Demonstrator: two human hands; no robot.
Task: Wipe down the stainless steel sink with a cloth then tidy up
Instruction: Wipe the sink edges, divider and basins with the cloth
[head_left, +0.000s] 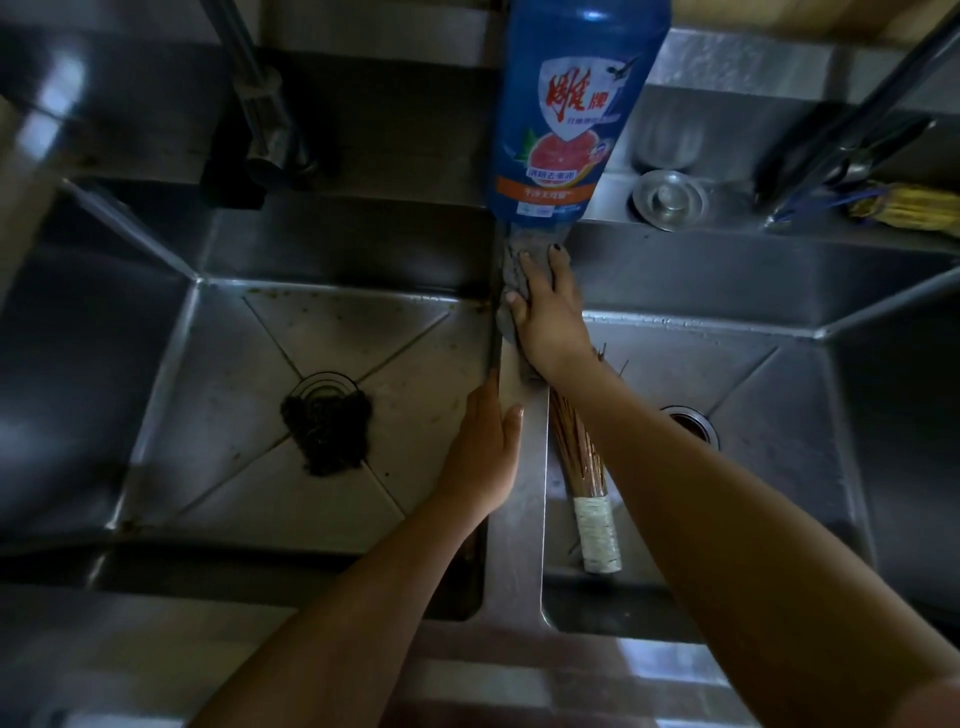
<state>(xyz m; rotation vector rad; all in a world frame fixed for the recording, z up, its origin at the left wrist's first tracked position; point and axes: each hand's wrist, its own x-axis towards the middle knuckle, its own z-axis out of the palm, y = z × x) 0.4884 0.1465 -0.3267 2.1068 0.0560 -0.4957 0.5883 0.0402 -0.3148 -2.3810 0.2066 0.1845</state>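
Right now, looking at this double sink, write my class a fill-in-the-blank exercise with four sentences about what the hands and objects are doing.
1. The right hand presses a grey ____ onto the divider between the two basins.
2. The left hand rests on the divider's ____ basin side.
3. The bamboo brush lies in the ____ basin.
4. A dark scouring pad covers the left basin's ____.

Missing words: cloth; left; right; drain

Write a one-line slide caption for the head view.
Right hand presses a grey cloth along the sink divider below a blue soap bottle; left hand rests on the divider.
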